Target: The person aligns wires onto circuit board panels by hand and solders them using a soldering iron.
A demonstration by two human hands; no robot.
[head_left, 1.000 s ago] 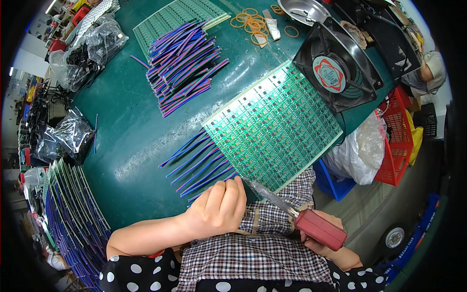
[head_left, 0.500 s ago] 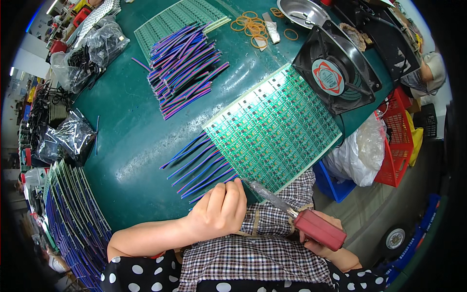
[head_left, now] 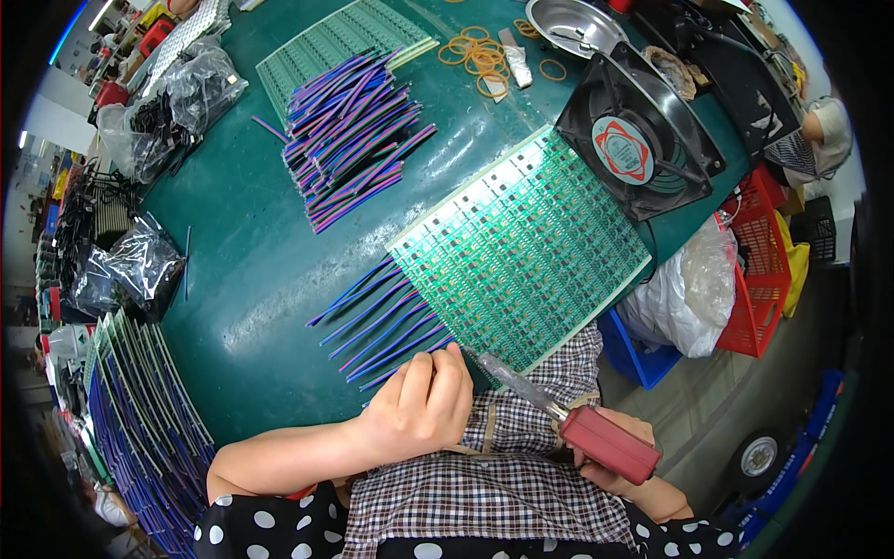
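Observation:
A green circuit board panel [head_left: 531, 242], filled with rows of small parts, lies at a slant on the table. Several blue, pink and black wire strands [head_left: 377, 312] fan out to the left from its lower left edge. My left hand [head_left: 424, 396] is closed in a pinch at that edge, by the lowest strands; a bit of blue wire shows past its left side, while its fingertips hide the rest. In my right hand [head_left: 605, 452] is a soldering gun [head_left: 605, 438] with a red block handle. Its grey tip reaches up-left to the panel's lower edge, close to my left fingertips.
A wire pile [head_left: 349, 140] lies on another panel [head_left: 326, 47] at the back. The black fan [head_left: 629, 140] stands right of the board, near rubber bands [head_left: 480, 56] and a metal bowl [head_left: 577, 26]. Wired boards [head_left: 149, 419] stand at left; red crates [head_left: 750, 289] are at right.
Hardly anything differs. The view has shifted slightly, and both hands and the soldering gun stay at the same edge of the panel.

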